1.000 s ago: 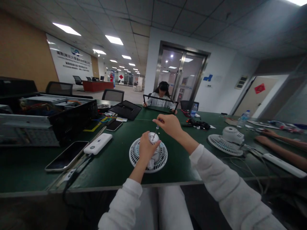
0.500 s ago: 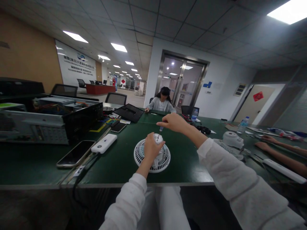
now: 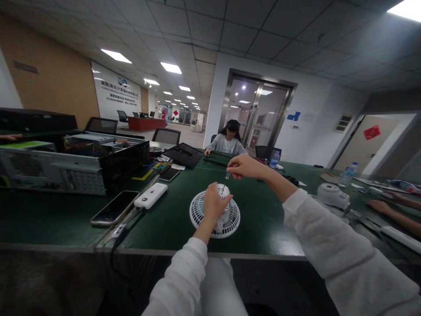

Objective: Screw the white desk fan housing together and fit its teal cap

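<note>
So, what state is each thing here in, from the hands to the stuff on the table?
Left hand: gripping the fan's motor housing
Right hand: pinching a small screwdriver
Small screwdriver: tilted, tip at the housing's top
Fan's motor housing: upright on the grille
White fan grille: lying flat
Smartphone: face up, screen dark
Computer case: open, wiring showing

Matt white plastic fan point(image 3: 226, 216)

No legible text, white wall sign point(image 3: 115, 97), lettering too small to read
</note>
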`<state>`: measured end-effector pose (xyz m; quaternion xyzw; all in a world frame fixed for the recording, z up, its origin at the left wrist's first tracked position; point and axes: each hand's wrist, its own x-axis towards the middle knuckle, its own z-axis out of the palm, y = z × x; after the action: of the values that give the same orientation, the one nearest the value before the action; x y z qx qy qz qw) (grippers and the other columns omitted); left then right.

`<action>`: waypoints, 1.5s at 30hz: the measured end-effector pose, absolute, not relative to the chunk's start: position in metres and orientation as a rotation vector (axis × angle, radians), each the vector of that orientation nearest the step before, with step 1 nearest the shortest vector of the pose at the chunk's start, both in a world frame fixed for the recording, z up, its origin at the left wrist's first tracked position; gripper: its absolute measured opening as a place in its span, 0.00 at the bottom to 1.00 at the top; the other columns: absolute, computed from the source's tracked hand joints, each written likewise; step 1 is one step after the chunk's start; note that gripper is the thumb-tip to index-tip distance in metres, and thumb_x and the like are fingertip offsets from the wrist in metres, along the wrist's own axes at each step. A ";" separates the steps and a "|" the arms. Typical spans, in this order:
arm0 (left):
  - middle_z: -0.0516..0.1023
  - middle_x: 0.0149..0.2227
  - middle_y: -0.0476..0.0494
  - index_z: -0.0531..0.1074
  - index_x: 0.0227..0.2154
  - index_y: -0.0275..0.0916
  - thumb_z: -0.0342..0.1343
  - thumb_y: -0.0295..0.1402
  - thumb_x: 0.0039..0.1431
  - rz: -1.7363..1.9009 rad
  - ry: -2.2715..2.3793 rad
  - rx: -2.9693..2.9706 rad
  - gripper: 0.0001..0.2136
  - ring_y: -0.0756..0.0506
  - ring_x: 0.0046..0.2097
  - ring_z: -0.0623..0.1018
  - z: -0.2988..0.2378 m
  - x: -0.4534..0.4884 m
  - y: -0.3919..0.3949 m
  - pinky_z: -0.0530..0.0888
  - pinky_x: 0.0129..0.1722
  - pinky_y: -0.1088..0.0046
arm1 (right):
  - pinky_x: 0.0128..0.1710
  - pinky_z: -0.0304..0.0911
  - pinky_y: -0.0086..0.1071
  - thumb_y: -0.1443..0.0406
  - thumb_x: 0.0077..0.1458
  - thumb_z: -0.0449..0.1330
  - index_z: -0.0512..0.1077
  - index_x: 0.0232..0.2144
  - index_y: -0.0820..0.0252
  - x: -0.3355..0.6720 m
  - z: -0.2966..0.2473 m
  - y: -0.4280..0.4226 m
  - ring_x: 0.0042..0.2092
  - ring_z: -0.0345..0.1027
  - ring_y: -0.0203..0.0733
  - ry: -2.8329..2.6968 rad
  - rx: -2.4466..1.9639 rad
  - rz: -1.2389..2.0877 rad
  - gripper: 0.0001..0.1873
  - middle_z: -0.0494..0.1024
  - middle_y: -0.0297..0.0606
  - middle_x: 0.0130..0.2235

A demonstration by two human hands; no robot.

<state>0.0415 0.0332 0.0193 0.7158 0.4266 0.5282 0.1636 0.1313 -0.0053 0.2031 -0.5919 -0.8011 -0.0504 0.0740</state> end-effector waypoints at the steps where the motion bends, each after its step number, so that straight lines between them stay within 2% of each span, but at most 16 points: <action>1: 0.67 0.50 0.39 0.62 0.49 0.36 0.57 0.38 0.54 1.505 1.214 2.037 0.21 0.39 0.51 0.69 0.019 0.041 0.033 0.67 0.50 0.54 | 0.27 0.58 0.29 0.64 0.55 0.55 0.75 0.26 0.65 0.131 0.204 -0.006 0.23 0.67 0.34 -2.410 -1.770 -0.177 0.13 0.75 0.36 0.20; 3: 0.67 0.49 0.38 0.61 0.49 0.35 0.59 0.38 0.52 1.505 1.209 2.026 0.24 0.38 0.51 0.69 0.020 0.041 0.033 0.66 0.50 0.55 | 0.28 0.56 0.30 0.62 0.54 0.56 0.75 0.23 0.64 0.131 0.203 -0.005 0.26 0.68 0.37 -2.407 -1.747 -0.255 0.14 0.75 0.39 0.21; 7: 0.67 0.48 0.39 0.60 0.49 0.36 0.62 0.36 0.48 1.512 1.206 1.998 0.27 0.38 0.52 0.68 0.020 0.042 0.033 0.65 0.52 0.56 | 0.30 0.55 0.30 0.65 0.52 0.58 0.76 0.32 0.61 0.132 0.198 -0.001 0.32 0.69 0.39 -2.369 -1.691 -0.351 0.08 0.78 0.39 0.30; 11: 0.67 0.48 0.38 0.59 0.49 0.36 0.62 0.36 0.48 1.502 1.218 1.974 0.26 0.38 0.53 0.68 0.020 0.043 0.032 0.65 0.52 0.56 | 0.29 0.56 0.29 0.62 0.57 0.54 0.76 0.30 0.63 0.136 0.198 0.000 0.28 0.69 0.37 -2.387 -1.674 -0.275 0.13 0.77 0.38 0.24; 15: 0.66 0.48 0.38 0.59 0.49 0.35 0.62 0.35 0.47 1.472 1.230 1.955 0.27 0.37 0.52 0.68 0.022 0.043 0.030 0.65 0.52 0.57 | 0.27 0.58 0.26 0.67 0.55 0.54 0.76 0.36 0.64 0.142 0.203 -0.007 0.24 0.68 0.33 -2.464 -1.639 -0.130 0.11 0.77 0.34 0.23; 17: 0.66 0.48 0.37 0.59 0.49 0.35 0.62 0.35 0.47 1.455 1.237 1.946 0.27 0.37 0.53 0.68 0.023 0.043 0.029 0.65 0.52 0.57 | 0.26 0.58 0.26 0.67 0.55 0.55 0.76 0.33 0.64 0.145 0.205 -0.011 0.23 0.67 0.32 -2.488 -1.615 -0.109 0.09 0.77 0.33 0.22; 19: 0.66 0.49 0.36 0.59 0.49 0.34 0.62 0.35 0.48 1.438 1.240 1.936 0.27 0.37 0.53 0.67 0.024 0.043 0.028 0.64 0.53 0.57 | 0.27 0.57 0.27 0.63 0.55 0.56 0.76 0.27 0.63 0.147 0.204 -0.012 0.23 0.67 0.33 -2.483 -1.591 -0.153 0.11 0.75 0.34 0.20; 22: 0.66 0.50 0.37 0.59 0.50 0.35 0.61 0.35 0.48 1.416 1.239 1.918 0.27 0.37 0.54 0.67 0.026 0.042 0.026 0.64 0.53 0.57 | 0.29 0.57 0.31 0.59 0.55 0.57 0.75 0.23 0.63 0.149 0.195 -0.009 0.27 0.68 0.38 -2.398 -1.567 -0.283 0.15 0.75 0.39 0.23; 26: 0.66 0.51 0.36 0.59 0.50 0.35 0.60 0.33 0.48 1.399 1.241 1.884 0.26 0.37 0.54 0.66 0.029 0.042 0.025 0.63 0.54 0.57 | 0.36 0.60 0.34 0.66 0.57 0.55 0.75 0.35 0.64 0.147 0.174 0.002 0.36 0.70 0.43 -2.239 -1.506 -0.378 0.10 0.78 0.43 0.34; 30: 0.66 0.50 0.37 0.60 0.50 0.34 0.61 0.32 0.47 1.400 1.243 1.845 0.27 0.38 0.54 0.66 0.029 0.043 0.025 0.61 0.55 0.57 | 0.42 0.63 0.33 0.70 0.57 0.54 0.73 0.42 0.65 0.143 0.161 0.006 0.42 0.71 0.42 -2.186 -1.403 -0.346 0.12 0.77 0.45 0.41; 33: 0.66 0.52 0.37 0.60 0.50 0.35 0.61 0.31 0.46 1.394 1.239 1.810 0.27 0.38 0.55 0.65 0.027 0.044 0.026 0.60 0.56 0.57 | 0.44 0.63 0.31 0.74 0.56 0.51 0.72 0.45 0.62 0.145 0.162 -0.001 0.45 0.70 0.38 -2.235 -1.300 -0.286 0.16 0.76 0.42 0.45; 37: 0.66 0.53 0.36 0.61 0.51 0.35 0.60 0.32 0.46 1.370 1.230 1.780 0.27 0.37 0.57 0.64 0.025 0.045 0.026 0.59 0.57 0.56 | 0.37 0.66 0.29 0.72 0.57 0.52 0.70 0.45 0.60 0.153 0.164 -0.010 0.38 0.72 0.36 -2.257 -1.186 -0.155 0.14 0.78 0.38 0.39; 41: 0.65 0.54 0.35 0.61 0.52 0.34 0.60 0.32 0.46 1.371 1.229 1.748 0.28 0.36 0.57 0.64 0.022 0.046 0.027 0.58 0.58 0.54 | 0.32 0.65 0.29 0.66 0.57 0.55 0.72 0.35 0.60 0.156 0.156 -0.005 0.32 0.72 0.38 -2.177 -1.191 -0.272 0.06 0.78 0.37 0.32; 43: 0.65 0.54 0.34 0.61 0.51 0.34 0.60 0.32 0.45 1.383 1.215 1.737 0.28 0.36 0.57 0.64 0.021 0.046 0.028 0.58 0.58 0.54 | 0.32 0.66 0.31 0.64 0.58 0.53 0.73 0.36 0.61 0.156 0.151 -0.001 0.32 0.72 0.39 -2.142 -1.180 -0.373 0.10 0.78 0.39 0.32; 45: 0.65 0.54 0.35 0.61 0.52 0.35 0.60 0.33 0.45 1.387 1.206 1.732 0.28 0.36 0.57 0.64 0.019 0.047 0.028 0.58 0.58 0.53 | 0.33 0.67 0.33 0.64 0.60 0.50 0.72 0.41 0.62 0.157 0.148 0.000 0.35 0.73 0.41 -2.118 -1.149 -0.419 0.13 0.78 0.42 0.35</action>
<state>0.0468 0.0283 0.0194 0.6536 0.4551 0.5234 0.3029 0.1570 0.0000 0.1478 -0.4418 -0.8140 -0.1612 0.3409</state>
